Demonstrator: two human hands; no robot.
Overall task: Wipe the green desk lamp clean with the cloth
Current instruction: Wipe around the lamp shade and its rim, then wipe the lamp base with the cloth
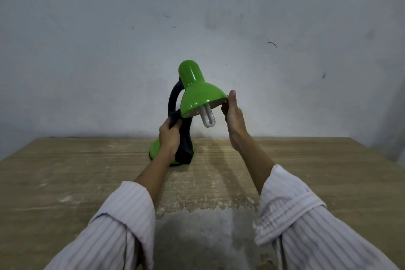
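Note:
The green desk lamp stands upright at the far middle of the wooden table, its shade tilted toward me with a white bulb sticking out. My right hand pinches the right rim of the shade. My left hand grips a dark cloth pressed against the lower part of the lamp's black curved neck. The cloth hangs down over the green round base, hiding most of it.
The worn wooden table has a grey bare patch at its near middle. A scuffed grey wall rises right behind the lamp at the table's far edge. My striped sleeves fill the lower corners.

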